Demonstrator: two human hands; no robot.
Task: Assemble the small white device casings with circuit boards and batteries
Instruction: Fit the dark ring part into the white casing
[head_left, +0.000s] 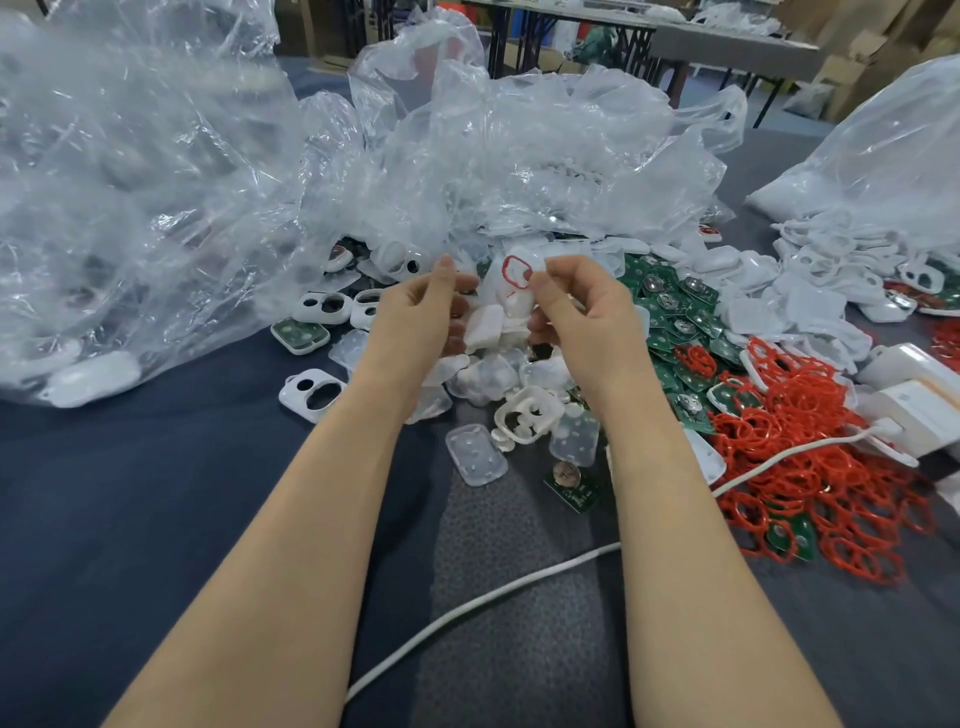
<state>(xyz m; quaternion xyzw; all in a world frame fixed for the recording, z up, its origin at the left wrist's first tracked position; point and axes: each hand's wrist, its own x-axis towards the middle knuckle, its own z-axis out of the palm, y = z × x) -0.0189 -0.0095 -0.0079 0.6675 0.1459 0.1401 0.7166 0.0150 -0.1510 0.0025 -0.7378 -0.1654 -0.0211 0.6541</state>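
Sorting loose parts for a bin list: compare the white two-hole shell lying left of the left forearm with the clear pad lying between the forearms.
The two-hole shell is opaque white. The clear pad is translucent, with the dark cloth showing through. The shell has two cut-out openings, one small and one larger. The pad has none, only small bumps. Both are rounded rectangles lying loose on the cloth, and neither is held.

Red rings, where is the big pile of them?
In the head view, the red rings lie heaped on the table's right side, just right of the green boards and the right hand, with a white cable crossing over them.
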